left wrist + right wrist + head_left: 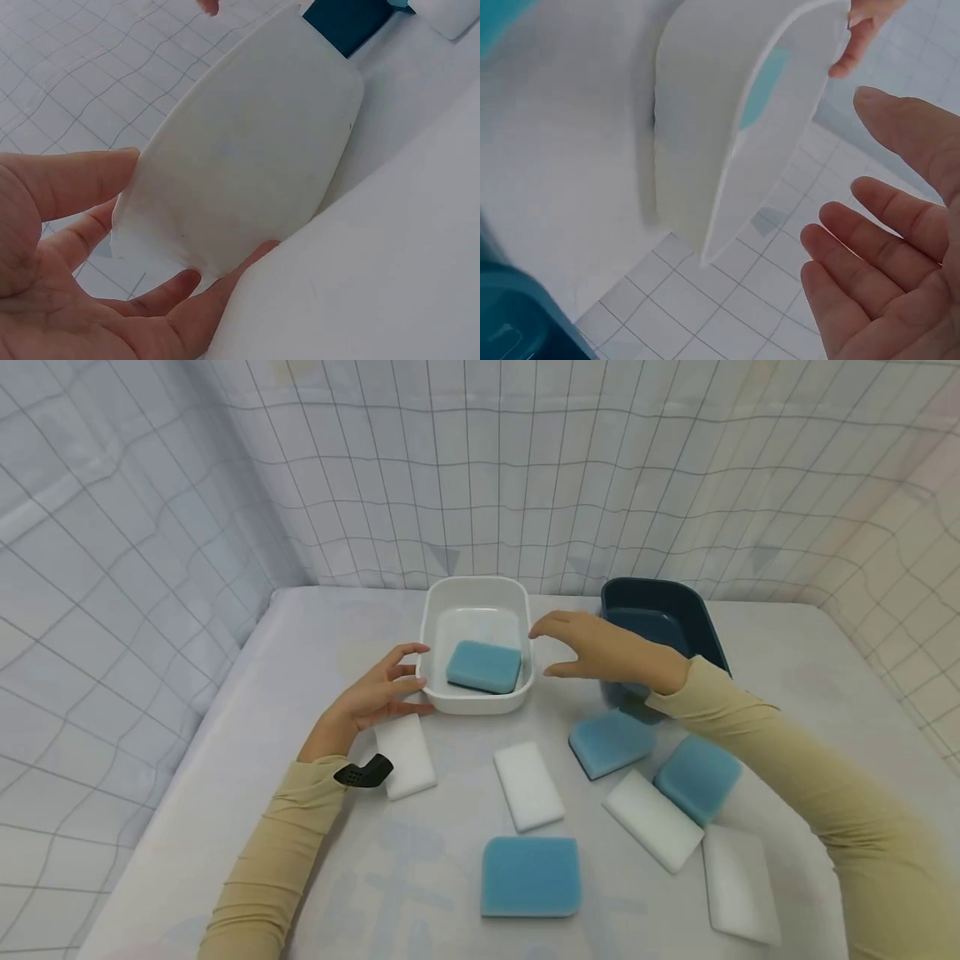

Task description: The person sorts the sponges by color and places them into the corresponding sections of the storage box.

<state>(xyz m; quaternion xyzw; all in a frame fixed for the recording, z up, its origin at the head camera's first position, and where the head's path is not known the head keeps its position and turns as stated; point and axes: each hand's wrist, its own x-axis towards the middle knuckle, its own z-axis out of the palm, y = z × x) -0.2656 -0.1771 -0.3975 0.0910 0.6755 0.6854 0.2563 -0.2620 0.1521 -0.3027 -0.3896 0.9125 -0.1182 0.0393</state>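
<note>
A white plastic tub [480,704] stands at the back of the table with a blue sponge [483,666] lying in it. My left hand [375,695] touches the tub's left side, its fingers spread along the outer wall and its thumb [90,180] by the rim. Beyond the tub's right rim hovers my right hand [603,647], fingers apart and nothing in them; its palm and loosely bent fingers [877,247] show in the right wrist view. Just below my left hand lies a white sponge block [408,760].
A dark blue tub [705,622] stands at the back right, partly behind my right forearm. Blue sponges [531,877] and white blocks [528,785] lie scattered over the front and right of the white-covered table [337,635]. Grid-patterned cloth [480,468] hangs behind and at both sides.
</note>
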